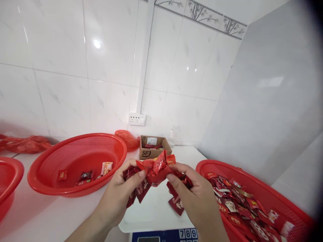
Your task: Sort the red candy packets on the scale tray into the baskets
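Observation:
My left hand (121, 188) is closed around several small red and dark-red candy packets (142, 190), pinching them between thumb and fingers. More red packets (160, 168) bridge the gap between both hands. My right hand (193, 188) is also closed on wrapped packets, one of which, a dark-red packet (176, 205) with white lettering, sticks out below its fingers. Both hands are above the white pan (151, 215) of a digital scale (166, 236). The scale's blue keypad shows at the bottom edge, and its display is partly cut off.
A red basket (297, 205) full of packets stands at the right. Another red basket (83, 141) with a few packets is at the left, beside a partly seen red basket (12, 164). A cardboard box (156, 154) and a red plastic bag (128, 139) sit by the tiled wall.

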Demonstrator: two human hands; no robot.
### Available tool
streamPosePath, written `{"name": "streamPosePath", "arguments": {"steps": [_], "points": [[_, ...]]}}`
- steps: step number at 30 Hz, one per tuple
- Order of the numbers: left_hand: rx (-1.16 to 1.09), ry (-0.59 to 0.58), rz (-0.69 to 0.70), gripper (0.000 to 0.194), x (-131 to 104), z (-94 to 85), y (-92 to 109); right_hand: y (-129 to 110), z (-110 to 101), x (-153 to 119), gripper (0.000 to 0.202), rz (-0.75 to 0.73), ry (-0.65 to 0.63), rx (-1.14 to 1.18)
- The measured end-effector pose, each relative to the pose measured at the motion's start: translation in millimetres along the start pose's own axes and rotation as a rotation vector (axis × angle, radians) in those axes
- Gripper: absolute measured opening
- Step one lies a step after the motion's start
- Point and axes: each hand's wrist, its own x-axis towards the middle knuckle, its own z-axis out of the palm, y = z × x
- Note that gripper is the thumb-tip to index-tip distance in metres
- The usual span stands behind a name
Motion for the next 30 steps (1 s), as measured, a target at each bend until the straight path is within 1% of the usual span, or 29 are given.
{"name": "streamPosePath", "arguments": {"steps": [3, 5, 7, 10, 12, 14, 16, 17, 19, 20, 21, 22, 23, 24, 26, 27, 28, 30], "points": [[-0.022, 0.025, 0.030, 0.026, -3.5, 3.0, 3.7, 5.7, -4.7, 1.8, 0.015, 0.047, -0.132, 0.155], [-0.068, 0.034, 0.049, 0.025, -5.5, 4.4, 5.7, 9.5, -7.2, 2.8, 0.019, 0.080, -0.180, 0.290], [-0.102, 0.030, 0.053, 0.023, -7.4, 5.1, 7.2, 11.5, -7.9, 3.8, 0.025, 0.116, -0.181, 0.403], [-0.143, 0.013, 0.015, 0.022, -9.1, 5.5, 8.4, 9.8, -6.4, 5.4, 0.033, 0.165, -0.174, 0.512], [-0.171, -0.004, -0.015, 0.022, -8.4, 5.2, 7.7, 7.7, -5.7, 6.5, 0.037, 0.187, -0.160, 0.550], [-0.172, -0.022, -0.033, 0.022, -5.3, 3.7, 5.7, 7.2, -6.1, 7.4, 0.036, 0.169, -0.126, 0.541], [-0.146, -0.013, -0.050, 0.023, 0.0, 0.6, 2.5, 9.3, -7.4, 7.9, 0.032, 0.082, -0.061, 0.467], [-0.129, 0.005, -0.058, 0.023, 2.9, -1.4, 0.8, 11.0, -8.0, 7.8, 0.029, 0.015, 0.000, 0.403], [-0.109, 0.034, -0.083, 0.022, 7.6, -5.2, -2.6, 14.4, -8.7, 6.7, 0.020, -0.145, 0.196, 0.217], [-0.107, 0.024, -0.103, 0.023, 8.8, -6.4, -4.1, 15.6, -8.6, 5.6, 0.015, -0.235, 0.312, 0.112], [-0.113, -0.009, -0.129, 0.024, 9.1, -6.8, -5.3, 16.4, -8.3, 4.2, 0.010, -0.329, 0.408, 0.013], [-0.121, -0.060, -0.158, 0.025, 8.3, -6.4, -6.3, 16.7, -7.8, 2.7, 0.010, -0.428, 0.448, -0.075], [-0.129, -0.121, -0.186, 0.027, 6.8, -5.2, -7.1, 16.5, -7.1, 1.2, 0.016, -0.528, 0.418, -0.145], [-0.133, -0.175, -0.203, 0.027, 4.8, -3.5, -7.5, 15.7, -6.2, -0.1, 0.022, -0.619, 0.329, -0.193], [-0.136, -0.229, -0.191, 0.028, 0.8, 0.5, -7.7, 13.1, -3.6, -2.1, 0.027, -0.754, 0.077, -0.256], [-0.137, -0.224, -0.163, 0.029, -0.7, 2.0, -7.7, 11.4, -1.8, -2.6, 0.025, -0.794, -0.028, -0.281], [-0.138, -0.204, -0.131, 0.033, -1.7, 2.9, -7.9, 9.7, 0.3, -2.9, 0.021, -0.820, -0.097, -0.302], [-0.137, -0.147, -0.088, 0.041, -2.5, 2.7, -9.3, 6.7, 4.9, -2.8, 0.017, -0.848, -0.159, -0.335]]}}
